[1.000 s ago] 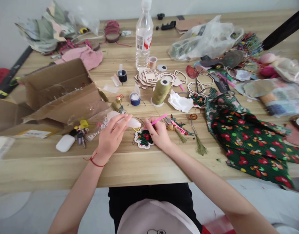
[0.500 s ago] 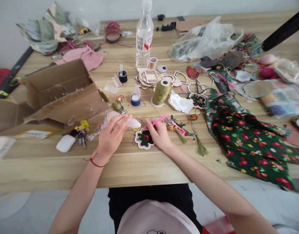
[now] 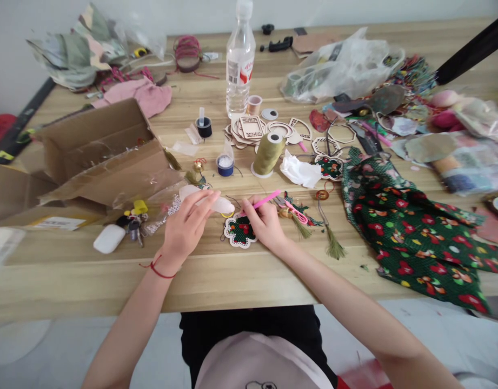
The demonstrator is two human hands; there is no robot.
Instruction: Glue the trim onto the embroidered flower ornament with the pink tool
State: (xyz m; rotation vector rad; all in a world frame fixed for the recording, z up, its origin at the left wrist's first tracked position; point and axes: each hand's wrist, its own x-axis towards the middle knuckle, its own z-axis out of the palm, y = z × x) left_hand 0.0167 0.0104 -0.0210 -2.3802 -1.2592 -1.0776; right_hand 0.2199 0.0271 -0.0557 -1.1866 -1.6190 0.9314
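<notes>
Your L hand [image 3: 186, 227] gripped the white bottle [image 3: 221, 205], tip near the ornament [image 3: 237, 232], w/ R hand [image 3: 266, 222] pinching a pink stick [image 3: 267, 199] & resting on that ornament, prob. to steady it.

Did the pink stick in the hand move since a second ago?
No. The pink stick in the right hand keeps its place below the olive thread spool, over the flower-shaped piece. The left hand holds the white bottle.

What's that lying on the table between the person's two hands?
Head view: a scalloped ornament with green floral fabric lies between the left hand, which holds a whitish bottle, and the right hand, which holds a pink tool.
</notes>
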